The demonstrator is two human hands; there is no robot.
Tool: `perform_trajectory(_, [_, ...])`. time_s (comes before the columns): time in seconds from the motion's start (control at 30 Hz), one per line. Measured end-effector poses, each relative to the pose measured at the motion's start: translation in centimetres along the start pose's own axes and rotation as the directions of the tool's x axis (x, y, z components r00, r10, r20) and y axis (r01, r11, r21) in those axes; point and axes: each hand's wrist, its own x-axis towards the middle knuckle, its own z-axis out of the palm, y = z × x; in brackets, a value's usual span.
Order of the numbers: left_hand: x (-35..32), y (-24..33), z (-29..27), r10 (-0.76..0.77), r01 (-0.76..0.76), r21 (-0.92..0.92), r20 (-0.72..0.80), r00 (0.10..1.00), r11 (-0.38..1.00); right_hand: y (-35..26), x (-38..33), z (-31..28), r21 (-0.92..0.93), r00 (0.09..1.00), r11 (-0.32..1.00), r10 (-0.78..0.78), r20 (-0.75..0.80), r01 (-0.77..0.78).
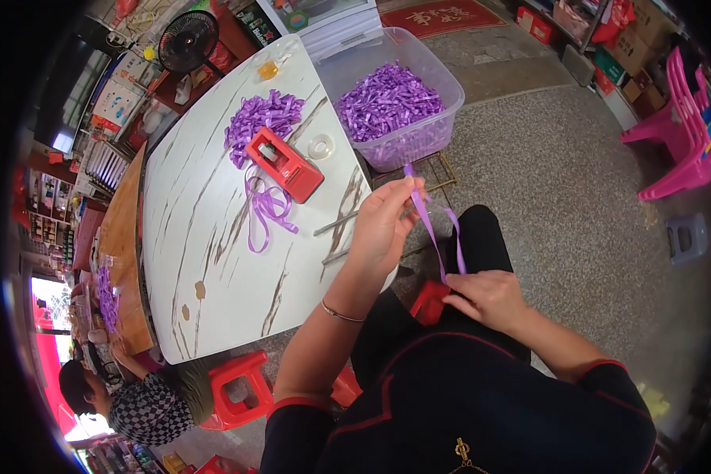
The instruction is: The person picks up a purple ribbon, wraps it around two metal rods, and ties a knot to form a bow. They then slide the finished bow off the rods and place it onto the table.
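A purple ribbon [428,229] hangs in two strands between a person's hands, above the lap and just off the right edge of a marbled white table [213,253]. The left hand [387,213] pinches its upper end, that grip closed on it; the right hand [490,296] meets the strands lower down, though whether its grip is closed cannot be told, the thumb standing apart from the forefinger. A loose pinch there could let a strand slip or twist, and a careless tug could crease it. The left forearm, reaching across the near edge, could also nudge two metal prongs [333,224] that lie partly hidden behind it.

On the table, a red tape dispenser [286,166] sits against a purple pile [265,118], with a clear ring [321,147] to its right and a loose coil [268,209] on its near side. An amber item [268,70] rests at the far end. Beyond the right edge, a clear bin [411,152] holds more purple pieces [391,99].

Around the cluttered room stand a black fan [188,41] at far left, pink chairs [679,134] at right on a speckled floor [545,158], and, at near left, a person in checks [150,407] by a wooden table [137,324] and a red stool [253,363].
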Motion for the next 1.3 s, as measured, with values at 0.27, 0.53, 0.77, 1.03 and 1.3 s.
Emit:
perform_trajectory(0.27, [-0.7, 0.0, 1.0, 0.087, -0.147, 0.372, 0.173, 0.981, 0.917, 2.0, 5.4, -1.8, 0.593, 0.900, 0.737, 0.434, -0.048, -0.324])
perform_trajectory(0.53, [-1.0, 1.2, 0.6, 0.147, -0.209, 0.339, 0.199, 0.969, 0.917, -0.1, 7.1, -0.8, 0.732, 0.833, 0.398, 0.300, 0.465, -0.552])
perform_trajectory(0.77, [-1.4, 2.7, 0.9, 0.054, -0.054, -0.002, 0.217, 0.975, 0.999, 0.6, -1.5, 0.8, 0.392, 0.926, 0.848, 0.263, 0.272, -0.356])
perform_trajectory(1.03, [-3.6, 4.9, -0.6, 0.044, -0.066, 0.155, 0.143, 0.989, 0.986, 5.2, -5.5, 0.2, -0.050, 0.958, 0.963, 0.269, 0.097, -0.265])
perform_trajectory(1.3, [-6.5, 5.2, -5.1, -0.195, 0.154, 0.338, 0.090, 0.977, 0.929, 8.3, -2.5, -4.2, -0.285, 0.992, 0.951, 0.129, 0.015, -0.119])
